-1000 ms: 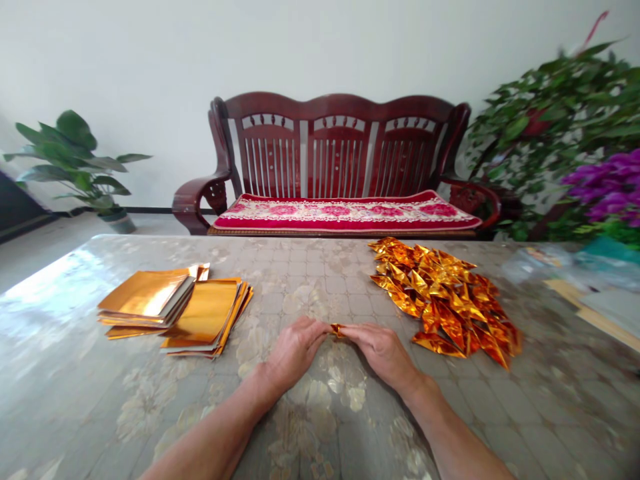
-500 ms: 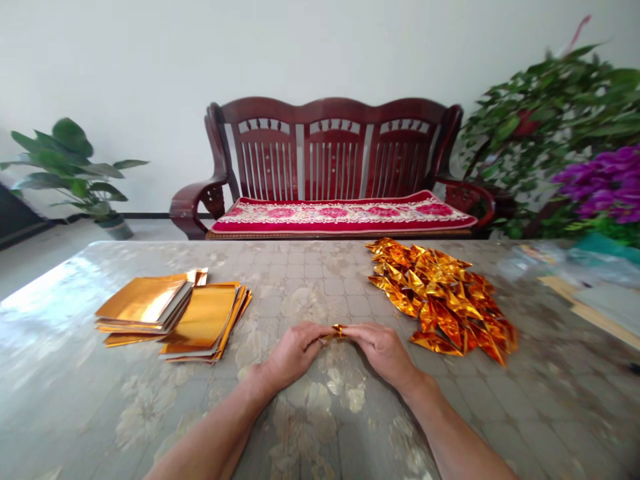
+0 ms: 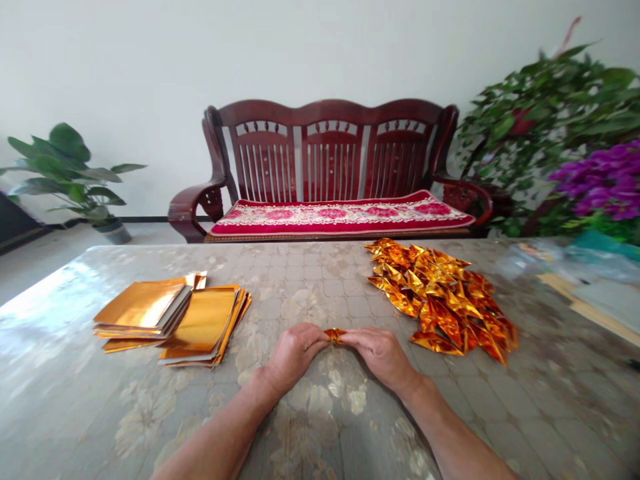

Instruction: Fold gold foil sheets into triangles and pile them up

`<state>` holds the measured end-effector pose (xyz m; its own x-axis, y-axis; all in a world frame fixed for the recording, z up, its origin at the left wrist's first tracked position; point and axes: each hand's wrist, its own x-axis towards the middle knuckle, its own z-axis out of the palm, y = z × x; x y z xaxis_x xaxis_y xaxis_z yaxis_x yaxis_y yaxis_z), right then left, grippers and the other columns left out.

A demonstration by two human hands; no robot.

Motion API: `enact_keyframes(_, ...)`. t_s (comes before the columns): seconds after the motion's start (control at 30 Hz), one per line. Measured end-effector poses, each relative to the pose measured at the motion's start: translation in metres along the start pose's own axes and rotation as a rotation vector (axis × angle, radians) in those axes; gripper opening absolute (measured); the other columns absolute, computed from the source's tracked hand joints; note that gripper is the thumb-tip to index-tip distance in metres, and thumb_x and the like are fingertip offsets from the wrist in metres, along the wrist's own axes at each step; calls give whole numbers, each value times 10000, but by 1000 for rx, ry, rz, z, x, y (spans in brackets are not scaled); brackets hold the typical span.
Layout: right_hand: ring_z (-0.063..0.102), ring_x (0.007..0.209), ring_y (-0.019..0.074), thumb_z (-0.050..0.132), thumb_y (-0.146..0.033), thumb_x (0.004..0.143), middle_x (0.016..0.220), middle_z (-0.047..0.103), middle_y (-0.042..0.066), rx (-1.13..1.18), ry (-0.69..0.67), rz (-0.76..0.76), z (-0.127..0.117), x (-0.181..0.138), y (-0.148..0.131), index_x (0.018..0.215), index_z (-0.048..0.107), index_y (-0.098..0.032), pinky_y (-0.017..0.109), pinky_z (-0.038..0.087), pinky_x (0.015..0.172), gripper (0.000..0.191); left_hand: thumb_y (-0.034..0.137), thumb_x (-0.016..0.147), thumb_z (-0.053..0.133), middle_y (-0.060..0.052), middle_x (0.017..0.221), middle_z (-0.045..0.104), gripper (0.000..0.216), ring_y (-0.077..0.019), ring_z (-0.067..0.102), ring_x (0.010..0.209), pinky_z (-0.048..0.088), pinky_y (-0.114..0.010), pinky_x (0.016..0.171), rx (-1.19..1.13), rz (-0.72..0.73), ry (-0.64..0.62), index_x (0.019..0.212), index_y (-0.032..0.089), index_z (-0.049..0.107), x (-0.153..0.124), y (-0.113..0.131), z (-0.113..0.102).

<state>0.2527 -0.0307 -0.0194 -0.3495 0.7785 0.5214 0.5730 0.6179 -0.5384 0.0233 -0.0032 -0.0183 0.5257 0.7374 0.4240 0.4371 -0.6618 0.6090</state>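
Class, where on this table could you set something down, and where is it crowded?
Bare table: the strip between the paper stacks and foil pile, beyond the left hand and right hand; also near left, between stacks and left forearm. Crowded: far right, clear plastic beside the pile; centre, where both hands hold a foil piece.

Patterned table (image 3: 90, 400) — gold sheets (image 3: 173, 319) stacked left, folded foil shapes (image 3: 440, 290) heaped right, clear plastic (image 3: 535, 257) farther right
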Motion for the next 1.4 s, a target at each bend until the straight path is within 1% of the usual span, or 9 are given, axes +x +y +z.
enact_keyframes(0.2, 741, 872, 155, 540, -161, 955, 1004, 782, -11, -14, 28, -13, 2, 0, -5, 1064, 758, -293, 270, 595, 799, 277, 278, 973, 564, -16, 910, 767, 179, -141, 699, 844, 533, -233, 784, -40, 38, 15, 1006, 232, 734, -2, 0, 0)
enact_keyframes(0.3, 741, 877, 158, 538, -151, 957, 1011, 781, -1, -32, 37, -32, 3, -1, -8, 1078, 754, -275, 271, 593, 804, 277, 274, 969, 569, -16, 905, 768, 174, -138, 704, 831, 533, -225, 776, -48, 39, 24, 998, 227, 735, -3, 0, 1)
enact_keyframes(0.43, 743, 868, 162, 543, -167, 961, 1001, 782, 12, -45, 47, -22, 4, 0, -12, 1069, 756, -252, 268, 596, 792, 254, 263, 961, 574, -7, 853, 762, 167, -134, 703, 784, 533, -214, 738, -44, -13, 26, 961, 226, 737, -2, 3, 4)
enact_keyframes(0.53, 743, 863, 157, 531, -179, 969, 993, 782, 12, -41, 55, -35, 4, 1, -16, 1062, 755, -256, 258, 595, 781, 255, 252, 949, 586, 1, 830, 755, 150, -129, 701, 770, 526, -206, 725, -71, -72, 40, 932, 223, 733, -2, 5, 5)
enact_keyframes(0.6, 743, 860, 153, 523, -186, 974, 986, 783, 10, -38, 57, -38, 5, 1, -18, 1061, 754, -264, 254, 594, 784, 258, 251, 947, 588, 0, 834, 753, 148, -130, 700, 776, 524, -206, 729, -86, -78, 41, 926, 221, 731, -2, 6, 6)
enact_keyframes(0.8, 745, 844, 160, 525, -212, 978, 977, 783, 17, -22, 93, 5, 10, 2, -18, 1069, 749, -270, 257, 601, 774, 249, 277, 957, 571, -1, 823, 742, 165, -132, 690, 772, 522, -211, 730, -72, -77, 45, 916, 225, 722, -2, 5, 6)
enact_keyframes(1.0, 742, 797, 166, 568, -257, 959, 924, 785, 9, 11, 90, 118, 15, 1, -16, 1029, 758, -280, 252, 593, 735, 204, 308, 978, 539, -12, 826, 735, 202, -132, 680, 768, 518, -210, 731, 3, -44, 24, 940, 237, 723, -3, 6, 8)
enact_keyframes(1.17, 737, 801, 168, 573, -249, 951, 915, 783, 1, 22, 86, 147, 15, 1, -16, 992, 756, -275, 251, 577, 742, 189, 313, 984, 530, -12, 807, 725, 216, -129, 673, 755, 510, -205, 718, 39, -28, 31, 924, 230, 720, -4, 6, 8)
enact_keyframes(1.4, 707, 737, 163, 561, -199, 931, 819, 759, 7, -33, 83, 153, 12, 6, -26, 894, 733, -262, 250, 535, 691, 187, 309, 1000, 497, -9, 801, 711, 237, -119, 657, 749, 495, -200, 714, 61, 4, 15, 922, 227, 706, -4, 11, 6)
